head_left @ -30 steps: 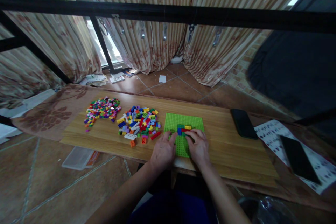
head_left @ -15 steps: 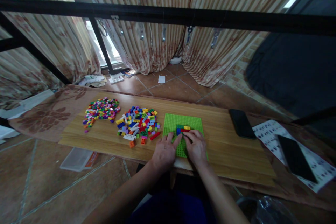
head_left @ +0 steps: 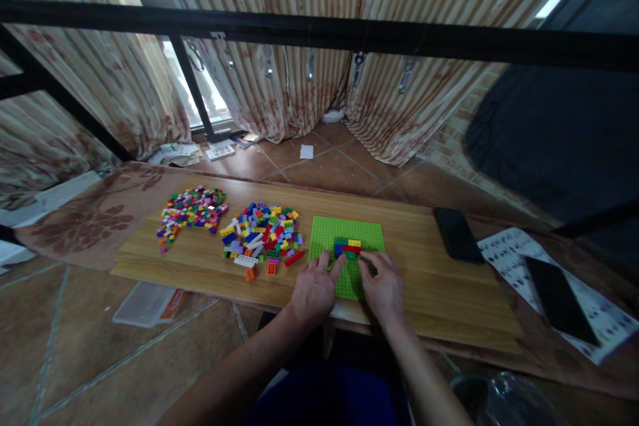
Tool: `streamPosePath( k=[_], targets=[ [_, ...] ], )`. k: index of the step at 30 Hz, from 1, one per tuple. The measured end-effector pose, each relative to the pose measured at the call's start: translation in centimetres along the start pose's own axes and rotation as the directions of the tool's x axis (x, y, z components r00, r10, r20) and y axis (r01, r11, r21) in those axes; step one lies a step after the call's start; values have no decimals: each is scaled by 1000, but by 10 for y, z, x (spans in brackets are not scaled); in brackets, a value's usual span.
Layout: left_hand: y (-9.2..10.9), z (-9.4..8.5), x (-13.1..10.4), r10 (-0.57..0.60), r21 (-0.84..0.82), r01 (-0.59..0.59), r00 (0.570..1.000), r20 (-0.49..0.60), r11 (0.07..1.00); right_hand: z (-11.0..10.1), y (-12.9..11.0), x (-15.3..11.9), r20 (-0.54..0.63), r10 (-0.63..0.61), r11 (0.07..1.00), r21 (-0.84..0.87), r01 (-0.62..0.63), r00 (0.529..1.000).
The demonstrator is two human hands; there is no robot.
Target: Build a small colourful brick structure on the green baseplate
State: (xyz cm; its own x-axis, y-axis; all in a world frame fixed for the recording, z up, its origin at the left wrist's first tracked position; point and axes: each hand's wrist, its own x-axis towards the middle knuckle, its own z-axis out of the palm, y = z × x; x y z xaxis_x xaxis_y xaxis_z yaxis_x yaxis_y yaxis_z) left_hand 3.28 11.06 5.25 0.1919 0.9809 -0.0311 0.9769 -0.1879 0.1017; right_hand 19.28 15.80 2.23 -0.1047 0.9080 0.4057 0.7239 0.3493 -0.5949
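A bright green studded baseplate (head_left: pixel 371 231) lies on the wooden board in front of me. Near its middle stands a small cluster of toy bricks: a red brick (head_left: pixel 351 248), a yellow brick (head_left: pixel 354 243), a blue brick (head_left: pixel 338 249) and green ones. My left hand (head_left: pixel 314 286) rests over the plate's left edge, fingers stretched out, a fingertip close to the blue brick. Just right of the cluster is my right hand (head_left: pixel 383 284), thumb and fingers apart, with nothing visible between them.
Larger loose bricks (head_left: pixel 264 236) are heaped left of the plate, and a pile of smaller bricks (head_left: pixel 194 213) lies farther left. A black phone (head_left: pixel 458 234) is on the board's right side. Beyond it, another dark phone (head_left: pixel 562 299) lies on a printed sheet (head_left: pixel 506 249).
My right hand has drawn back to the right from the brick cluster, and its fingers have parted. A green brick at the cluster's front now shows. My left hand has hardly moved.
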Motion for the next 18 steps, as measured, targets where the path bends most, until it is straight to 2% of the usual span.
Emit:
streamPosePath(
  k=[6,18],
  targets=[
    [0,1,-1,4,8,-4,1000,-21,1000,7,-7,4,95,-63,993,-94,72,993],
    [-1,6,-1,4,-18,-4,999,-32,1000,8,-7,9,119,-98,990,-86,108,988]
  ],
)
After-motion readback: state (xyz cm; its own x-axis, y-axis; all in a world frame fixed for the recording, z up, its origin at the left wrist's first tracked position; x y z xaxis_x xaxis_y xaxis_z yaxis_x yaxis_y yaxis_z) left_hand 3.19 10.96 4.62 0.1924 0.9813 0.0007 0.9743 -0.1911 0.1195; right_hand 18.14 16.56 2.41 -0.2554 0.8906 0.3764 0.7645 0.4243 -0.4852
